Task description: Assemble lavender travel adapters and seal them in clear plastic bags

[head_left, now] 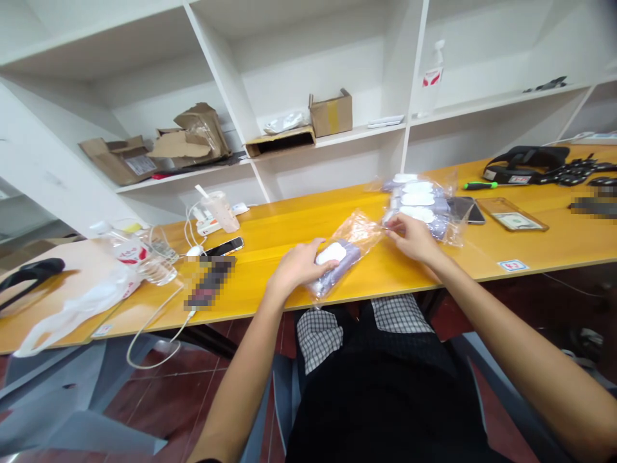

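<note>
A clear plastic bag (362, 229) lies on the table in front of me, with a soft-looking grey-purple bundle (343, 265) inside and a white oval label on top. My left hand (304, 265) grips the bundle from its left side, thumb over the label and fingers along the far edge. At the bag's far right end, the fingertips of my right hand (409, 236) are pinched together on the plastic. Just beyond my right hand is a pile of similar bagged bundles (417, 198), also with white labels. What the bundles are I cannot tell.
Left on the table (263, 257) are a water bottle (139, 257), a plastic bag (77, 312), a cup (222, 211), a phone (225, 247) and cables. To the right lie a phone case (513, 215), a screwdriver (481, 186) and a black headset (525, 164). White shelving (308, 58) stands behind.
</note>
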Demonstrator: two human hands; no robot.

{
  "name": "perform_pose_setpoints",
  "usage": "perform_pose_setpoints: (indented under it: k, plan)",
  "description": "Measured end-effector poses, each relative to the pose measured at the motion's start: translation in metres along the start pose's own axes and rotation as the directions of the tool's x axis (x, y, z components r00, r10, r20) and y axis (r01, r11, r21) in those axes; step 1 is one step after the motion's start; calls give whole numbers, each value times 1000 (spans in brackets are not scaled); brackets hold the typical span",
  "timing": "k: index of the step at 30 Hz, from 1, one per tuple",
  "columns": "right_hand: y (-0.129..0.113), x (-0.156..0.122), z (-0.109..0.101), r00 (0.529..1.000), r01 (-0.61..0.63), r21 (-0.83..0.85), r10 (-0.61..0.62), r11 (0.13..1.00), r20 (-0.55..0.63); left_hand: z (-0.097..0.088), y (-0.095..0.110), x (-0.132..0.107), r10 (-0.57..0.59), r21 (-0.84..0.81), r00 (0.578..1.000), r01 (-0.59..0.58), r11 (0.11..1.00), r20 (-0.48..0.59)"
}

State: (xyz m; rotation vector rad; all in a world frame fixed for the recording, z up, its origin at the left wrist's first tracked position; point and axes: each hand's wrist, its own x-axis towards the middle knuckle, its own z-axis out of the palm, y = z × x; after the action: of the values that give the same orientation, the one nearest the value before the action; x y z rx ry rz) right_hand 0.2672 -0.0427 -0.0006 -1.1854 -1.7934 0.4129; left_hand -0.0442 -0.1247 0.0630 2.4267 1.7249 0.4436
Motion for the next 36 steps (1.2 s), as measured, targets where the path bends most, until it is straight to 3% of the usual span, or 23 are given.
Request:
perform_pose_setpoints:
  k: [2,4,7,9,14,17,20,23,27,30,36]
  plan:
    - [0,-1,-6,998,-56,-84,56,995,-3,-5,-4,1,-70,-119,998,70,990,11]
    - [-7,-3,-8,974,-148,-70,158,987,161,-8,-11,4,-175,-276,983,183,944,55]
    - [-20,-9,-2,873,-285,78,225,956,433,-5,-25,9,-324,-474,940,333,815,104]
    - [-28,-13,9,848,-331,212,191,919,495,3,-32,13,-371,-580,923,358,732,100]
    - [-46,-21,46,866,-360,463,107,810,488,31,-29,23,-300,-749,953,221,624,31]
    - [-54,-22,59,921,-359,593,171,721,349,38,-18,28,-346,-861,937,211,462,43]
    - [-61,-23,65,913,-405,771,261,492,313,40,-10,31,-325,-949,933,231,216,153]
    - [-67,-24,68,880,-459,832,292,312,375,44,-3,32,-270,-975,946,208,75,181]
    - [-72,-25,70,832,-516,817,376,256,408,49,2,33,-317,-982,933,187,26,169]
    - [-74,-23,67,803,-571,789,354,226,480,48,5,31,-341,-979,921,203,4,189]
    - [-71,-23,65,833,-550,782,263,293,488,41,10,29,-357,-992,926,123,-24,124]
